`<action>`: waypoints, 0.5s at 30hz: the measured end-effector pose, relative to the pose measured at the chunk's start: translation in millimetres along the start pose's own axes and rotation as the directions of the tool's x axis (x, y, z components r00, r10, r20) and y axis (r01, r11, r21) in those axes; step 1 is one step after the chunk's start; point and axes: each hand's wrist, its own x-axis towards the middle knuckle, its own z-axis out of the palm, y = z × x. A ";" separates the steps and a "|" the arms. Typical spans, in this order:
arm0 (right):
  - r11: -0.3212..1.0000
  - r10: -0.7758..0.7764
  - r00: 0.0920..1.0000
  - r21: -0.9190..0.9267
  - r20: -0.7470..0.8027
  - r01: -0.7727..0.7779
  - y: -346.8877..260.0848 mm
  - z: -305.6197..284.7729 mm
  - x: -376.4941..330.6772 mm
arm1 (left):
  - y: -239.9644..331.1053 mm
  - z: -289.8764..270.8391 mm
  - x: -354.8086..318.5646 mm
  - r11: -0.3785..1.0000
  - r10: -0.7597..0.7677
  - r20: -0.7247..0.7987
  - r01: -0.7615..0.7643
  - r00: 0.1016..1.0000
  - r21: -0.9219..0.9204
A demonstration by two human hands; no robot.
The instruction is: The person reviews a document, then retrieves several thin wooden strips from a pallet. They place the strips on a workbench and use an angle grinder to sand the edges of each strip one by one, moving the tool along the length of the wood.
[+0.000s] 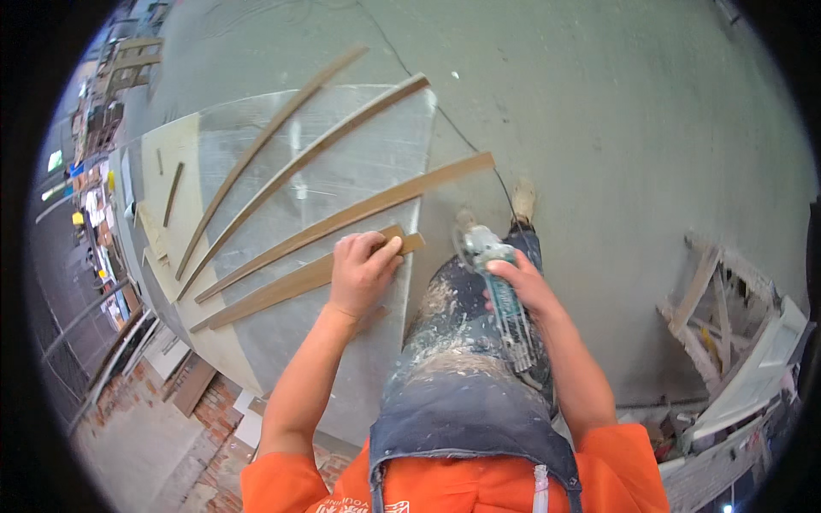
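Observation:
My left hand (363, 269) is closed over the right ends of two thin wooden strips (274, 292), which overlap on a wide grey-topped table (385, 145). The strip tips stick out past my fingers near the table's right edge. In my right hand (528, 286) is a dusty teal angle grinder (506, 312), held by its body in front of my right thigh. Its head and guard point away from me, towards the left. Whether the disc is spinning I cannot tell. Farther up the table, a long strip (368, 208) and two curved strips (316, 150) fan out.
A dark power cord (462, 137) runs across the grey floor (616, 128) to near my shoe (524, 203). Short offcuts (173, 195) lie at the table's left. A paint-spattered wooden trestle (718, 316) stands at the right. Boards (195, 386) and bricks lie at the lower left.

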 end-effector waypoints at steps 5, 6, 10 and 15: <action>0.999 -0.048 0.980 0.014 -0.192 0.052 -29.6 -41.5 -35.0 | -37.2 -37.7 -9.8 0.998 -0.048 -0.071 0.051 0.996 0.045; 0.993 -0.057 0.993 0.092 -0.102 0.067 -25.9 -63.9 -35.8 | -55.9 -48.7 -18.3 0.991 -0.101 -0.065 0.106 0.993 0.080; 0.992 0.029 0.955 0.127 -0.295 0.009 -23.7 -105.1 -76.2 | -135.5 -77.1 -83.3 0.904 -0.362 -0.025 0.357 0.932 0.234; 0.964 -0.076 0.938 0.216 -0.337 0.156 -6.7 -128.1 -111.9 | -185.9 -63.8 -112.0 0.857 -0.415 0.019 0.384 0.910 0.344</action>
